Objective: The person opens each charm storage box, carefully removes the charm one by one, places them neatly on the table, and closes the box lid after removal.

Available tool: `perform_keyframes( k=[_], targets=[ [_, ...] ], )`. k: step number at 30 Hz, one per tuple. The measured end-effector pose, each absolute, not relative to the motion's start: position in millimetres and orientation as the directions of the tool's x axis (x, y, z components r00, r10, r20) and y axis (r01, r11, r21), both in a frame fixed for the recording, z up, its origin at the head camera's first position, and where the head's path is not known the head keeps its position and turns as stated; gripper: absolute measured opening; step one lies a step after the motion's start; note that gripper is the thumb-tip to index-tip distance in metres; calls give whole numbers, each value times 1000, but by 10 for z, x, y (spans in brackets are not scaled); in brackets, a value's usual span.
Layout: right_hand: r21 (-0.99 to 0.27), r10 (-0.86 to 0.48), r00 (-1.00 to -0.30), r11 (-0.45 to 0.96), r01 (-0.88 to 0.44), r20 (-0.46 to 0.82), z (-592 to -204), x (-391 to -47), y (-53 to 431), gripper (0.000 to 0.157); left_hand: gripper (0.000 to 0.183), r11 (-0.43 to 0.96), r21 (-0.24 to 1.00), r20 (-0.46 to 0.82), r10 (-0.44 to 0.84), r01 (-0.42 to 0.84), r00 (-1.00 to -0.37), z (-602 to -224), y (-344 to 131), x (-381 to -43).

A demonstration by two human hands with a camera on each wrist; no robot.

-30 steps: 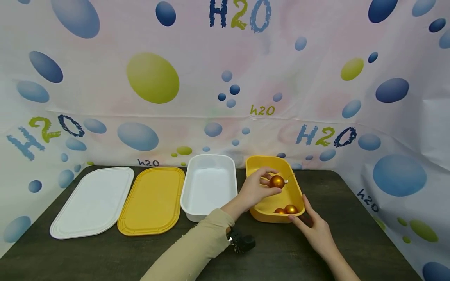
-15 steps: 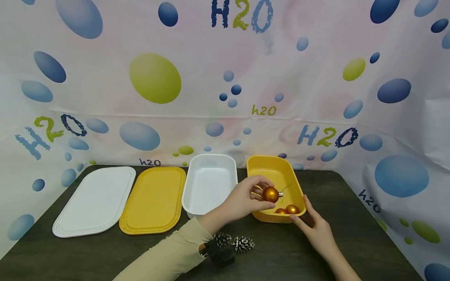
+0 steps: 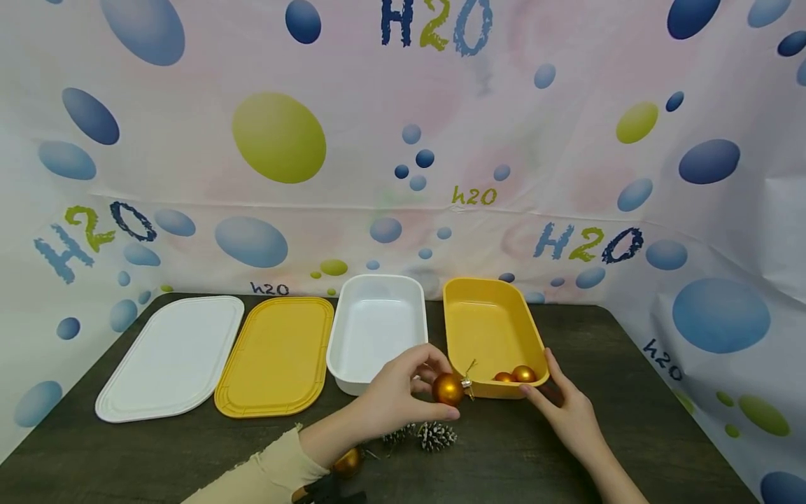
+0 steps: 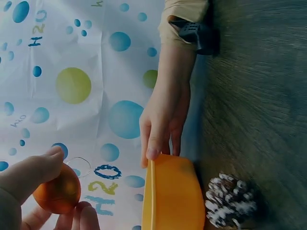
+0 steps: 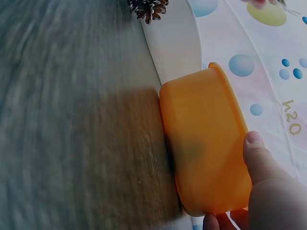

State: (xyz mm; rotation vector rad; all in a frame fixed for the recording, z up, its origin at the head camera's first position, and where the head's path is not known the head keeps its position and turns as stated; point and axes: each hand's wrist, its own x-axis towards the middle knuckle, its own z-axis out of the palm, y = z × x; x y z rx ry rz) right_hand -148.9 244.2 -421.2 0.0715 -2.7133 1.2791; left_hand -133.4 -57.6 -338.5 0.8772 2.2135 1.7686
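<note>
Head view: gold ball ornament [image 3: 447,389] is lower centre-right of frame, pinched between thumb and fingers of my left hand [image 3: 399,388]. Its hanging loop [image 3: 470,369] overlaps the near rim of the yellow tub [image 3: 481,336]; can't tell if touching. My right hand [image 3: 563,406] grips that tub's near right corner, thumb on the rim. Two gold balls [image 3: 524,374] inside, near end. Lower centre: frosted pine cones [image 3: 436,437]; bottom, left of centre: loose gold ball [image 3: 348,463], partly behind my wrist.

Risks, my read: smooth ball slips if the pinch eases; loop snags if it catches the rim; loose ball rolls if my forearm drops; tub contents roll if my right hand tilts it.
</note>
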Motion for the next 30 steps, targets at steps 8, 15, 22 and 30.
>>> perform_keyframes(
  k=[8,15,22,30],
  targets=[
    [-760,18,-990,644,-93,136,-4214,-1488,2442,82,39,213,909,213,503,359,-838,-3485,-821,-1187],
    [-758,16,-989,644,-102,146,-4209,-1484,2446,81,38,293,884,189,488,364,-852,-3587,-1009,-1093],
    [-759,14,-988,643,-107,151,-4222,-1483,2449,82,36,349,845,204,489,404,-848,-3704,-1114,-1020],
    [-754,11,-987,647,-114,159,-4238,-1500,2455,82,35,400,811,211,479,426,-852,-3780,-1161,-978]
  ],
)
